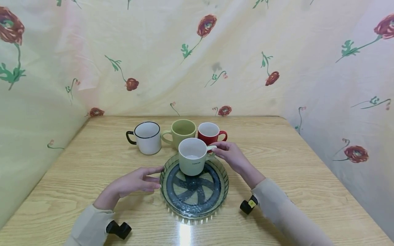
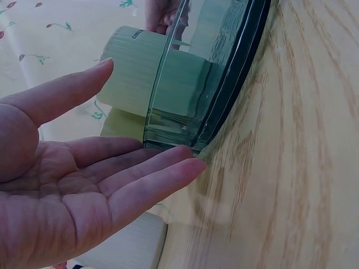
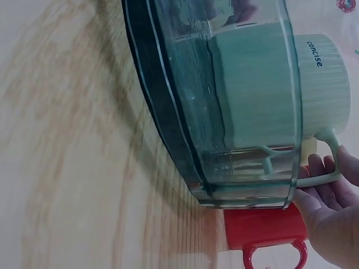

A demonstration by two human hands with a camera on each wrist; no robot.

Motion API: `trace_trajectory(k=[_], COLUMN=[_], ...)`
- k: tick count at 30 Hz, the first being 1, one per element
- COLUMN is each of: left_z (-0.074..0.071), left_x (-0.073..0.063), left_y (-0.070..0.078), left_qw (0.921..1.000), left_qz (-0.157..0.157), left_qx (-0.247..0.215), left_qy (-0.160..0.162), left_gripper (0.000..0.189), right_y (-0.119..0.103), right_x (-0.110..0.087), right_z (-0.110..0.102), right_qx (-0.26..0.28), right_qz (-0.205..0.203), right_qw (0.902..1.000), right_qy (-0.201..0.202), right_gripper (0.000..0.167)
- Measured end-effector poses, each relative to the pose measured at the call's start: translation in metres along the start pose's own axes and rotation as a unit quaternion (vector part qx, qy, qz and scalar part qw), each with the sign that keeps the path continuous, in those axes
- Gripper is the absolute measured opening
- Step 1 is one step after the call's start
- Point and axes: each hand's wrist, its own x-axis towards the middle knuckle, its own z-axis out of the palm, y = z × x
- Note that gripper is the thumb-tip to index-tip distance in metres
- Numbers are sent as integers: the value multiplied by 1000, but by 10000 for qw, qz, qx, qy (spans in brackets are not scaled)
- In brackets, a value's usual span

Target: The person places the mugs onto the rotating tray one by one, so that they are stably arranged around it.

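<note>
A white ribbed mug [image 1: 191,159] with the small print "concise" stands upright in the far part of a round, clear greenish glass dish [image 1: 197,200]. My right hand [image 1: 231,156] holds its handle, which points right; in the right wrist view the fingers curl through the handle [image 3: 318,179] and the thumb lies over it. At the dish's left side is my left hand [image 1: 136,181]. Its fingers are extended, with the fingertips [image 2: 185,159] right at the glass wall in the left wrist view, palm facing up toward that camera.
Behind the dish stand a white mug with black rim and handle [image 1: 147,140], a yellow-green mug [image 1: 180,133] and a red mug with white inside [image 1: 207,135]. They share the wooden table [image 1: 295,171]. A flowered cloth [image 1: 160,58] hangs around the back and sides.
</note>
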Motion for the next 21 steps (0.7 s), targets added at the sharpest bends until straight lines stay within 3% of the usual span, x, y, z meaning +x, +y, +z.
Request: trace_trajectory(k=[13,21], left_z=[0,0], left_x=[0,-1], left_y=[0,0], left_qw=[10000,9999], left_qz=[57,90], left_qx=[20,32], left_qy=[-19,-50], left_gripper=[74,74], right_y=[3,2], right_x=[-2,2], right_z=[-6,-16], right_qx=[-67,82], right_qz=[-76,-156], right_qw=[9999,9964], right_qy=[108,824], right_gripper=[39,43])
